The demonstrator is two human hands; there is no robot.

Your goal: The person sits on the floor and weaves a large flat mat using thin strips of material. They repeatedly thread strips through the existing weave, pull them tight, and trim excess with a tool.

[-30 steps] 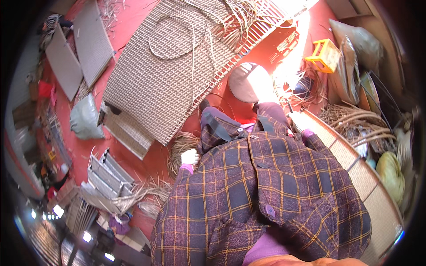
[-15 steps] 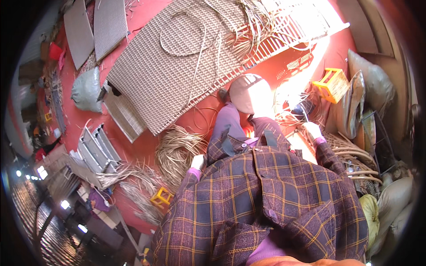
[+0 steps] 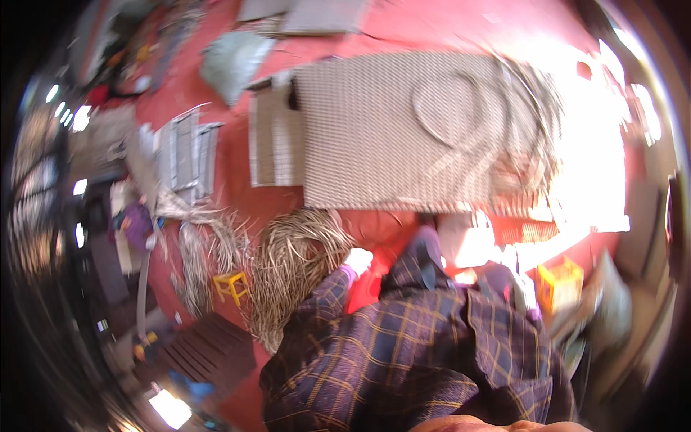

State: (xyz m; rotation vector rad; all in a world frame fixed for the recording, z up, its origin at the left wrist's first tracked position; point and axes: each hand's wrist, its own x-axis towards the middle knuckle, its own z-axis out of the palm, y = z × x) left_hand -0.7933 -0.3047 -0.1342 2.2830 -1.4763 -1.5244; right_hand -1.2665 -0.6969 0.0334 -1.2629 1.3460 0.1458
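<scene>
My left hand (image 3: pixel 358 261), in a white glove, hangs just right of a big coil of tan weaving strands (image 3: pixel 295 241). Its fingers are smeared by motion. Down by my right thigh is my right hand (image 3: pixel 525 291), pale and blurred, partly lost against the bright light; whether it holds anything does not show. Ahead of my knees stretches a large woven panel (image 3: pixel 381 133), with a loop of strand and loose strand ends (image 3: pixel 536 108) lying over its right part. A round pale seat (image 3: pixel 464 237) stands between my legs and the panel.
A yellow crate (image 3: pixel 560 284) and a grey sack (image 3: pixel 610 302) stand at the right. Toward the left are a small yellow stool (image 3: pixel 231 286), a grey slatted frame (image 3: pixel 188 155) and loose strands (image 3: pixel 194 266). A pale green sack (image 3: pixel 234 65) lies farther off. Glare washes out the far right.
My view has swung round, so the panel lies straighter across and farther right. The right hand has come in beside my thigh; the thin tool it held before no longer shows.
</scene>
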